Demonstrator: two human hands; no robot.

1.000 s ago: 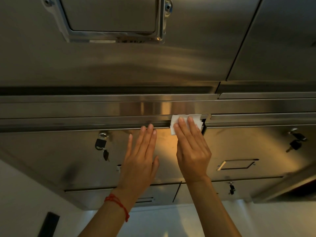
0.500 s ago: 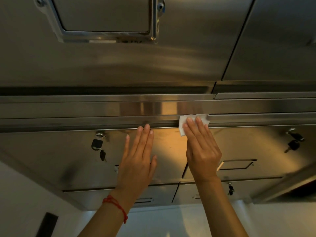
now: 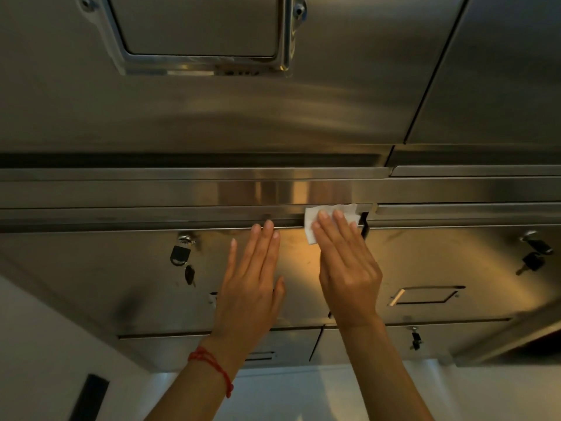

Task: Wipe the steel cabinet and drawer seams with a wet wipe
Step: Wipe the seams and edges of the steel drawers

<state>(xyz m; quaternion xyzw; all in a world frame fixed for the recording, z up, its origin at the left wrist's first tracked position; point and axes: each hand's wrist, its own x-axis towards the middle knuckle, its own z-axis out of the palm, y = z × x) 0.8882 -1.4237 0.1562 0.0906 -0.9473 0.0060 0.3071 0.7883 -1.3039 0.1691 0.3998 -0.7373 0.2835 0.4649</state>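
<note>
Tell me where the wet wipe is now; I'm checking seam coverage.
In the head view, the wet wipe lies right of centre under the right hand's straight fingers, on the horizontal seam, beside the dark vertical gap.

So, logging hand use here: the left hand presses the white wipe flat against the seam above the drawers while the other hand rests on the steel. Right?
Not quite. The head view shows the right hand pressing the wipe there; the left hand rests on the steel drawer front.
</note>
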